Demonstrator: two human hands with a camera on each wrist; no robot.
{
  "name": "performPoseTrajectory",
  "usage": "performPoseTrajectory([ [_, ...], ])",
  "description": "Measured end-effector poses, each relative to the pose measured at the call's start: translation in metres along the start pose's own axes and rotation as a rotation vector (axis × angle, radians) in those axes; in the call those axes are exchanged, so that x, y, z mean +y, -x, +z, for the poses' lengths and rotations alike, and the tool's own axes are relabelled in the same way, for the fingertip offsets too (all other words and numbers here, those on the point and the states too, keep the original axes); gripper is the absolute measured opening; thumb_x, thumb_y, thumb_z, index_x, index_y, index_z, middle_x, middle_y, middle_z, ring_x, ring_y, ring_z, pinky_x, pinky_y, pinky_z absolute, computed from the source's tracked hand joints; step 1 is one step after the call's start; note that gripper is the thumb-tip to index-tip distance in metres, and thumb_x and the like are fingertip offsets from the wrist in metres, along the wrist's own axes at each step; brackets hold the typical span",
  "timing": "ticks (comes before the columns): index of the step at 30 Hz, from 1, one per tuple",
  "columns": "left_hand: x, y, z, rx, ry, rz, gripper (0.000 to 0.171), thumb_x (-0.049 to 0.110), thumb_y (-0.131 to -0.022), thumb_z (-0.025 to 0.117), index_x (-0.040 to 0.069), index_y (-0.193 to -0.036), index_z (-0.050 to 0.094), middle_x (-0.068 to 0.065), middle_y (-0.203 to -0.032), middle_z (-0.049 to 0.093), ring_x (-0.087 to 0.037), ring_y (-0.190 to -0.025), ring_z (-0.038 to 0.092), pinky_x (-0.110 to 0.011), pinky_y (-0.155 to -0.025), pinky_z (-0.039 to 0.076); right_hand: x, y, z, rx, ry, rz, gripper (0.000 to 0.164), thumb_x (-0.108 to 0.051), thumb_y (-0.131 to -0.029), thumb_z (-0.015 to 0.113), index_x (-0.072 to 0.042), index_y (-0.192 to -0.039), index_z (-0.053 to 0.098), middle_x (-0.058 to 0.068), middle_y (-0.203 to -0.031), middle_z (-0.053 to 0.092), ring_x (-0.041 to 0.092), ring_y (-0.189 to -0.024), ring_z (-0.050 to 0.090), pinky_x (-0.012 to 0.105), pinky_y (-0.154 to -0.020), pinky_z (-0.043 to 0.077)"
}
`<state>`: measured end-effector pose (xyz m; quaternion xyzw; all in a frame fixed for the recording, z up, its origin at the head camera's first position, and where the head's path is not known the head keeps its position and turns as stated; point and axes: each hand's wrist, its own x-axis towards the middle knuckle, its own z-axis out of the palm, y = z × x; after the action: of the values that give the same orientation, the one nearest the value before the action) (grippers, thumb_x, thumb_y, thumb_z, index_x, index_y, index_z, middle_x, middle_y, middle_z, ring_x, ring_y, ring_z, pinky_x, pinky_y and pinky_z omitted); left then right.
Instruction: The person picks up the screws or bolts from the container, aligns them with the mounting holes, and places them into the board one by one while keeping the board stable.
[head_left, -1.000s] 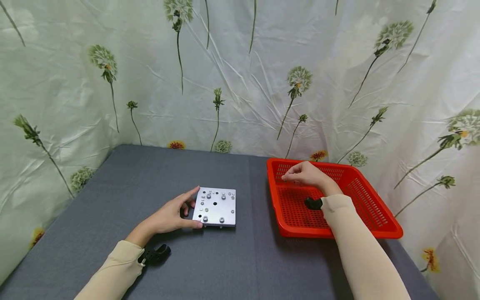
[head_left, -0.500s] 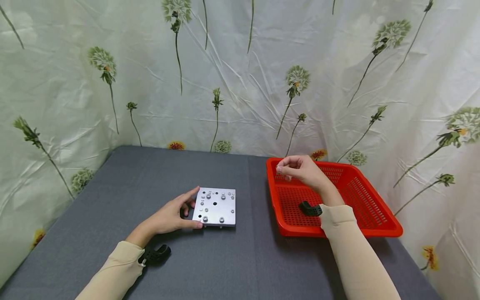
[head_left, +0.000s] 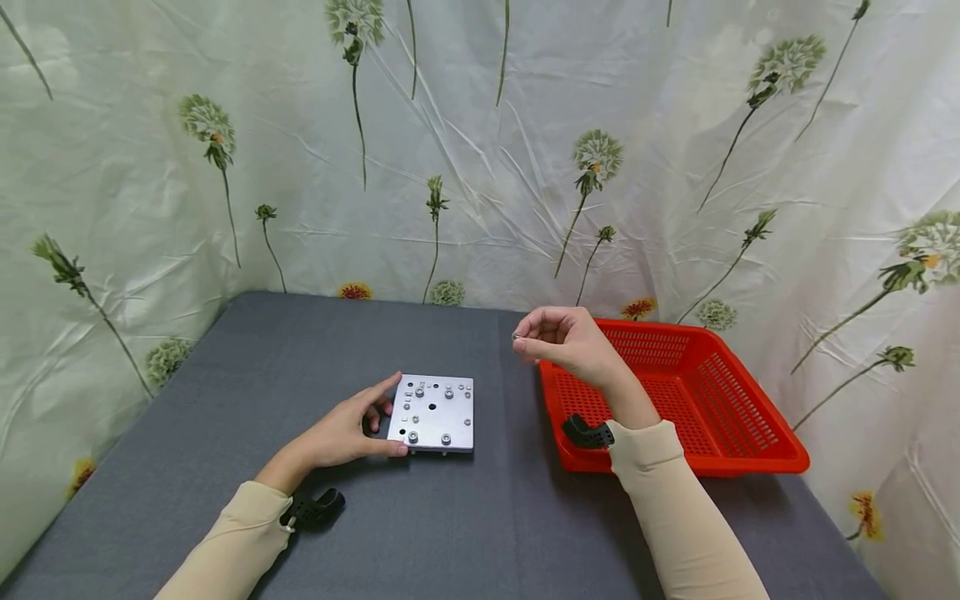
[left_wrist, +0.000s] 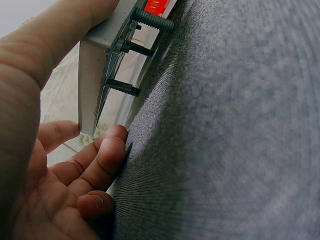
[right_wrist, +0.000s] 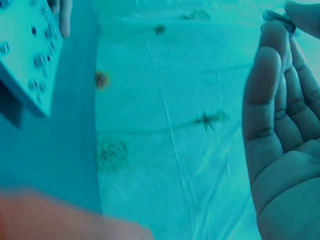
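A square silver metal plate [head_left: 444,421] lies on the table, with several socket-head screws and holes across its top. My left hand [head_left: 345,429] holds its left side, thumb at the near corner and index finger at the far one. In the left wrist view, threaded screw ends [left_wrist: 123,87] stick out beneath the plate, raising it off the cloth. Left of the basket's far corner, my right hand [head_left: 570,350] is in the air, pinching a small metal piece [right_wrist: 280,21] between thumb and index fingertip. It resembles a short screw, mostly covered by the fingers.
A red perforated plastic basket [head_left: 750,400] stands on the right of the table, partly behind my right forearm. Grey cloth [head_left: 337,342] covers the table. A dandelion-print curtain [head_left: 480,167] hangs along the back and sides.
My right hand has risen out of the basket and moved left past its rim, carrying the small metal piece. The left hand and the plate have stayed in place.
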<state>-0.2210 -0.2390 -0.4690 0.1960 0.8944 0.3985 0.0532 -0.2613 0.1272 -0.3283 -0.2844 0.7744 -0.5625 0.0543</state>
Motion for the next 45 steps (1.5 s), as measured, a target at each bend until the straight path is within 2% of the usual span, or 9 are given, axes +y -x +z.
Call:
performPoseTrajectory([
  [7, 0.0, -0.002, 0.002, -0.01, 0.015, -0.008, 0.115, 0.042, -0.081, 0.095, 0.01, -0.17, 0.03, -0.008, -0.12, 0.059, -0.015, -0.091, 0.052, -0.027, -0.08, 0.04, 0.0, -0.005, 0.044, -0.074, 0.015, -0.075, 0.009, 0.0, -0.092, 0.08, 0.001, -0.1, 0.076, 0.003, -0.087, 0.074, 0.013, -0.073, 0.066, 0.026, -0.069, 0.056],
  [12, 0.0, -0.002, 0.002, -0.003, 0.014, -0.003, 0.114, 0.042, -0.081, 0.096, 0.01, -0.17, 0.031, -0.008, -0.12, 0.058, -0.014, -0.09, 0.052, -0.027, -0.079, 0.04, 0.005, -0.011, 0.069, -0.104, 0.056, -0.096, 0.01, -0.003, -0.091, 0.083, -0.002, -0.099, 0.077, 0.005, -0.088, 0.074, 0.013, -0.074, 0.066, 0.024, -0.069, 0.055],
  [20, 0.0, 0.001, 0.001, 0.002, 0.012, 0.012, 0.114, 0.044, -0.081, 0.095, 0.009, -0.17, 0.031, -0.007, -0.119, 0.059, -0.013, -0.09, 0.053, -0.026, -0.079, 0.041, 0.009, -0.015, 0.093, -0.048, 0.116, -0.069, 0.009, -0.007, -0.091, 0.085, -0.008, -0.097, 0.079, 0.005, -0.086, 0.074, 0.011, -0.072, 0.064, 0.022, -0.068, 0.052],
  [27, 0.0, 0.002, 0.0, 0.002, 0.008, -0.001, 0.114, 0.044, -0.082, 0.095, 0.009, -0.17, 0.03, -0.008, -0.119, 0.059, -0.015, -0.09, 0.052, -0.027, -0.079, 0.041, 0.022, -0.013, 0.115, 0.037, 0.144, -0.047, 0.01, -0.015, -0.093, 0.084, -0.007, -0.099, 0.079, 0.005, -0.084, 0.073, 0.008, -0.07, 0.061, 0.02, -0.066, 0.05],
  [32, -0.002, 0.001, 0.001, 0.001, 0.015, 0.003, 0.114, 0.044, -0.082, 0.094, 0.01, -0.17, 0.03, -0.007, -0.12, 0.059, -0.014, -0.091, 0.052, -0.027, -0.079, 0.041, 0.038, -0.014, 0.121, 0.083, 0.187, -0.024, 0.011, -0.016, -0.093, 0.084, -0.008, -0.097, 0.079, 0.005, -0.082, 0.073, 0.007, -0.069, 0.061, 0.02, -0.066, 0.05],
  [38, -0.003, 0.0, 0.002, -0.001, 0.001, -0.005, 0.115, 0.045, -0.082, 0.094, 0.011, -0.17, 0.03, -0.007, -0.12, 0.059, -0.014, -0.091, 0.052, -0.027, -0.079, 0.04, 0.055, -0.018, 0.118, 0.123, 0.231, 0.002, 0.012, -0.019, -0.091, 0.085, -0.01, -0.096, 0.081, 0.004, -0.08, 0.071, 0.009, -0.07, 0.059, 0.02, -0.065, 0.047],
  [45, -0.001, 0.0, 0.001, -0.001, 0.003, 0.004, 0.115, 0.044, -0.082, 0.094, 0.009, -0.17, 0.03, -0.008, -0.12, 0.059, -0.014, -0.09, 0.052, -0.027, -0.079, 0.041, 0.062, -0.023, 0.121, 0.118, 0.267, 0.005, 0.011, -0.019, -0.09, 0.086, -0.01, -0.095, 0.081, 0.0, -0.077, 0.068, 0.004, -0.069, 0.055, 0.018, -0.065, 0.045],
])
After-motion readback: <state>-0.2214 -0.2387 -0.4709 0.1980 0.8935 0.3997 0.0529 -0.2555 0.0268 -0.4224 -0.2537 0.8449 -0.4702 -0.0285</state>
